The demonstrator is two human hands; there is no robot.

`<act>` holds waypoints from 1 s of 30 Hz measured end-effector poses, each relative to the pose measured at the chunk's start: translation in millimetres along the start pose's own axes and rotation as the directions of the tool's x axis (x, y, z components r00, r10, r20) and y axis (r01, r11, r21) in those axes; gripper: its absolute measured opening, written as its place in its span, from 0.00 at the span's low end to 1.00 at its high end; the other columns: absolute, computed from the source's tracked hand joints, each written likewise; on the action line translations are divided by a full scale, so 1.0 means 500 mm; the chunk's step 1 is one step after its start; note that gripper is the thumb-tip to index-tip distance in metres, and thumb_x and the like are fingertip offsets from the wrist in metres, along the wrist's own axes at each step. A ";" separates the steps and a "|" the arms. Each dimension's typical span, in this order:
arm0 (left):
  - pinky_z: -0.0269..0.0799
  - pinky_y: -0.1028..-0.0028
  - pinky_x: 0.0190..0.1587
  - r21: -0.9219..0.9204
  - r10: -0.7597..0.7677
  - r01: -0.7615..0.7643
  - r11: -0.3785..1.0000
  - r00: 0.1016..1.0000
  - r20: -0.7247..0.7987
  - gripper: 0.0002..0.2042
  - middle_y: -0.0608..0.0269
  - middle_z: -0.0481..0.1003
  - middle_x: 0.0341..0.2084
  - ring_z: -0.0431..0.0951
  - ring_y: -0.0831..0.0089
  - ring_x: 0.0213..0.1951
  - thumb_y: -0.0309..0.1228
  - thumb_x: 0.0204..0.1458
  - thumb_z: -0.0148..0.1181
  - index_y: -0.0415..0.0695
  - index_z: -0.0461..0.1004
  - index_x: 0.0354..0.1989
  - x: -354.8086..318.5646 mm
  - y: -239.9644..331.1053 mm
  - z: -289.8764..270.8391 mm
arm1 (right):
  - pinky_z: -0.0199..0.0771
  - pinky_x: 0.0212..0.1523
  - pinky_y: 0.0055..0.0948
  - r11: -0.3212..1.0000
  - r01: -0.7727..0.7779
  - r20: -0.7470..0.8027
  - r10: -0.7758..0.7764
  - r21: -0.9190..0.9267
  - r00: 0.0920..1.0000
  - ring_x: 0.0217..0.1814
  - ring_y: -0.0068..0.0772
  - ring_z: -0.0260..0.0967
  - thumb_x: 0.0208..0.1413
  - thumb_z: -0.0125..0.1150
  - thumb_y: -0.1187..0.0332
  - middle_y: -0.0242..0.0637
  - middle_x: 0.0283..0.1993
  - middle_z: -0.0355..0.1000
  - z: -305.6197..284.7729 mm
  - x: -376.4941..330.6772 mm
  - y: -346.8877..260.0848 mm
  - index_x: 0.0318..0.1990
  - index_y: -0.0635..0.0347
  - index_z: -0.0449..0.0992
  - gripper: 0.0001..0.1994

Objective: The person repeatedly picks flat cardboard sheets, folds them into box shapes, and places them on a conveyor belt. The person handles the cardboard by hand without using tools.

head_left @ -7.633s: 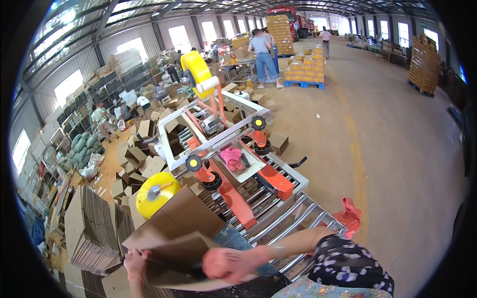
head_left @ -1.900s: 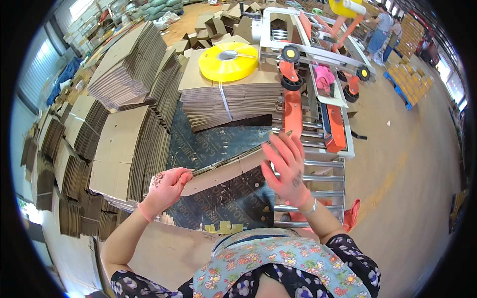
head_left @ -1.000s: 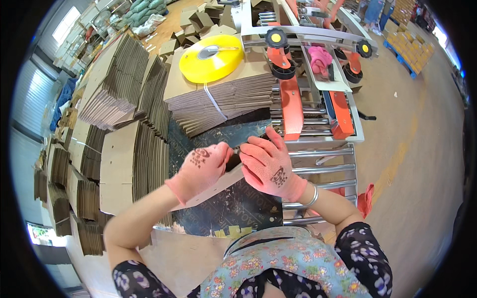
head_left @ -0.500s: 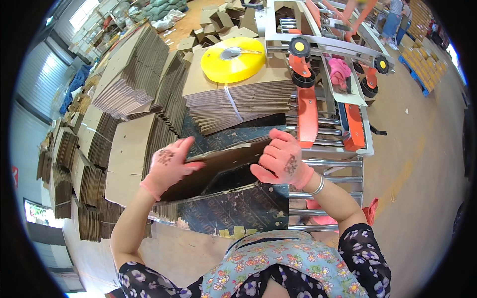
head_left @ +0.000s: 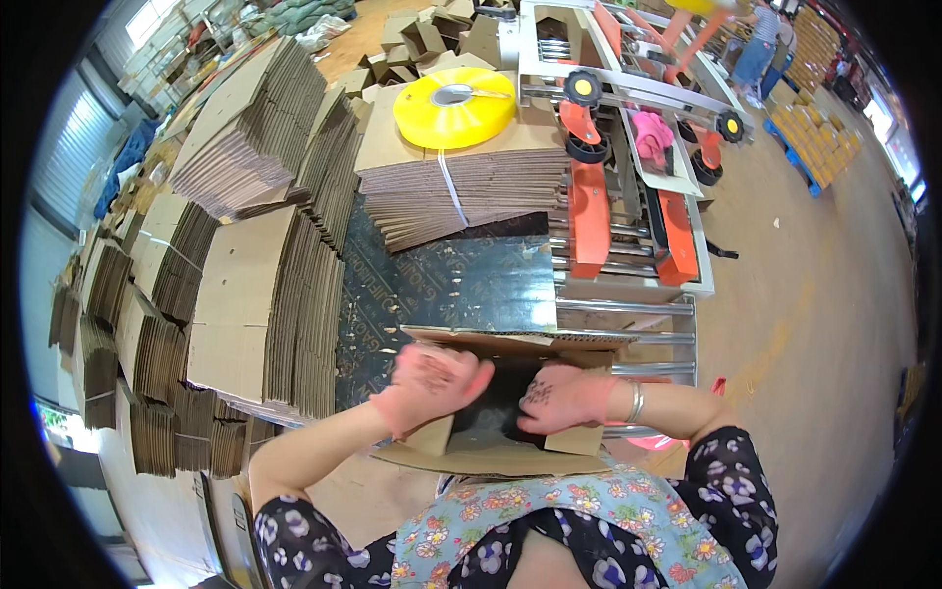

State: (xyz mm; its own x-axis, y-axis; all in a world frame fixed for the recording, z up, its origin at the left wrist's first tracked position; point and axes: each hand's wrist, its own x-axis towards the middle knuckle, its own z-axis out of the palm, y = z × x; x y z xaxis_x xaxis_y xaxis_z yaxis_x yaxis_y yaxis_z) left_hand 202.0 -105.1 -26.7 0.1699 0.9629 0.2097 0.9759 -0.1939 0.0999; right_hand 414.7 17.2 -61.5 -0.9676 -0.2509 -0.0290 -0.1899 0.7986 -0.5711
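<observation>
open cardboard box (head_left: 491, 412) on dark counter (head_left: 461, 280), nothing visible inside. left hand (head_left: 432, 378) and right hand (head_left: 564, 396) apart, each pressing a flap.

Dark worktable (head_left: 461, 285): strapped flat-carton bundle (head_left: 461, 187), carton stacks (head_left: 285, 304), open cardboard box (head_left: 510, 393).

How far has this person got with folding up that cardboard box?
The box is already opened into a square shape in front of the person. In hand: the left hand and right hand press its flaps inward. Left: the flaps are not yet flat, and big stacks of flat cartons wait beside the roller machine.
</observation>
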 end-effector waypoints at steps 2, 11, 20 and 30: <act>0.65 0.63 0.29 0.064 0.125 -0.136 0.989 0.980 0.153 0.18 0.61 0.69 0.19 0.72 0.59 0.23 0.48 0.55 0.57 0.45 0.69 0.25 -0.006 0.000 -0.018 | 0.69 0.37 0.38 0.989 -0.039 0.181 0.065 -0.144 0.981 0.26 0.42 0.67 0.56 0.57 0.57 0.36 0.21 0.66 -0.004 0.033 -0.021 0.30 0.52 0.70 0.11; 0.54 0.40 0.60 0.081 0.117 -0.113 0.990 0.992 -0.051 0.27 0.46 0.66 0.54 0.64 0.43 0.57 0.49 0.51 0.58 0.42 0.71 0.55 -0.062 -0.020 -0.019 | 0.62 0.60 0.54 0.637 -0.603 -0.837 -0.128 -0.481 0.532 0.56 0.45 0.68 0.49 0.61 0.67 0.42 0.53 0.72 -0.107 -0.059 -0.065 0.48 0.60 0.75 0.17; 0.71 0.69 0.52 -0.712 -0.365 0.614 0.340 0.784 0.502 0.32 0.49 0.77 0.46 0.78 0.64 0.49 0.46 0.57 0.57 0.35 0.61 0.62 0.171 0.006 0.002 | 0.55 0.66 0.55 0.908 -0.379 -0.903 0.303 0.177 0.306 0.65 0.52 0.61 0.53 0.57 0.67 0.47 0.58 0.69 0.118 -0.246 -0.117 0.52 0.61 0.75 0.18; 0.70 0.60 0.51 -0.278 0.270 -0.428 0.860 0.845 -0.462 0.16 0.52 0.75 0.42 0.76 0.54 0.45 0.30 0.52 0.55 0.39 0.71 0.48 0.687 0.287 0.208 | 0.52 0.66 0.57 0.319 -0.902 -0.953 0.181 0.290 -0.242 0.56 0.51 0.65 0.58 0.47 0.61 0.44 0.48 0.71 0.116 -0.325 0.065 0.46 0.64 0.75 0.17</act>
State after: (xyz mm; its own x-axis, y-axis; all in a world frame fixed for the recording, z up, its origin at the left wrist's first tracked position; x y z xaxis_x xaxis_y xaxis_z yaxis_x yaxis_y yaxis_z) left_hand 414.6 217.1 -41.4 0.3440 0.6741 0.6536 0.7286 -0.6307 0.2671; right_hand 575.3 52.2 -122.8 0.0416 0.7267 0.6857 0.8610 0.3221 -0.3936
